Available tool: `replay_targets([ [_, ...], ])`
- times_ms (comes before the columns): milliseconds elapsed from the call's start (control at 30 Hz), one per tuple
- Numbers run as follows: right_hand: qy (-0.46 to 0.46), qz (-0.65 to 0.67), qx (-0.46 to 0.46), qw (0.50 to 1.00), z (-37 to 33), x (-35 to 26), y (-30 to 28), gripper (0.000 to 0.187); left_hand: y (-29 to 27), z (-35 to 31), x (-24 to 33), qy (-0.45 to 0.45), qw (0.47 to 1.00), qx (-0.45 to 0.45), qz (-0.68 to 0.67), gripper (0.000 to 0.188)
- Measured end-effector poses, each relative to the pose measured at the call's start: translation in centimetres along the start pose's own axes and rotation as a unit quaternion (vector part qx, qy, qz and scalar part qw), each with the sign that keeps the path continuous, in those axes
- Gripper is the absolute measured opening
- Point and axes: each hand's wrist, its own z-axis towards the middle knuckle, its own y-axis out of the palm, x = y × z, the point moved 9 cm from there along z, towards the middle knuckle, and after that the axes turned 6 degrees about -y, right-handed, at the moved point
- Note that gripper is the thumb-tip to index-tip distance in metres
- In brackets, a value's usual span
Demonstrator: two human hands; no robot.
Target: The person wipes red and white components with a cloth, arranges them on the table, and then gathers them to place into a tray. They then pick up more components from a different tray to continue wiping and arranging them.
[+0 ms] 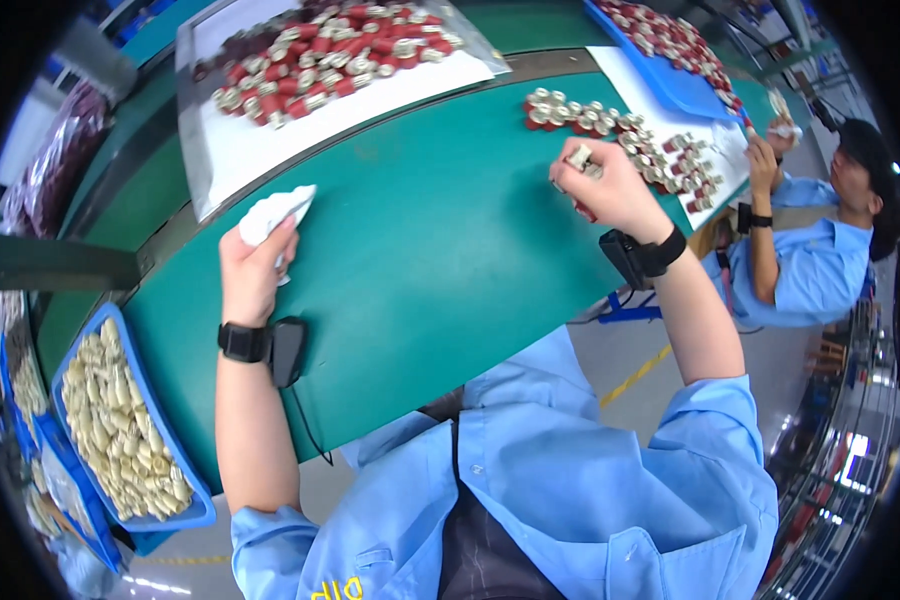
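While green tabletop (400, 300) bears red-silver parts (592, 120), floor (610, 352) grey.

- Surface (400, 280): plain green
- Cloth (267, 216) at left: white
- Held part (582, 157) at right: silvery and red
- Pile of small parts (310, 65), far left: red and silvery
- Clustered parts (644, 155), far right: red and silvery
- Far-right tray (670, 88): blue
- Near-left tray (204, 512): blue; its slim pieces (120, 420): cream
- Shirt (550, 470), near: light blue with yellow lettering (338, 590)
- Wristbands (242, 342): black
- Floor (610, 365): grey, yellow-striped
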Motion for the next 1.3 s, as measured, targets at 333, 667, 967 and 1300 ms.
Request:
replay_targets([
  [333,0.032,0.303,-0.14,0.942,19.4,-10.7,5.8,0.036,0.3,-0.1,0.3,0.008,0.998,-0.05,0.025,0.008],
  [667,-0.05,0.411,-0.009,0.91,22.6,-14.9,-0.2,0.081,0.5,-0.2,0.0,-0.001,0.997,-0.071,-0.016,0.008],
  [967,-0.117,0.282,0.011,0.952,12.6,-8.5,-2.7,0.047,0.7,-0.3,0.0,0.0,0.997,-0.08,-0.001,0.007],
  [1300,-0.105,0.115,0.087,0.984,7.1,-0.4,-7.8,0.039,0.9,-0.4,0.8,0.021,0.998,-0.056,0.026,0.006],
])
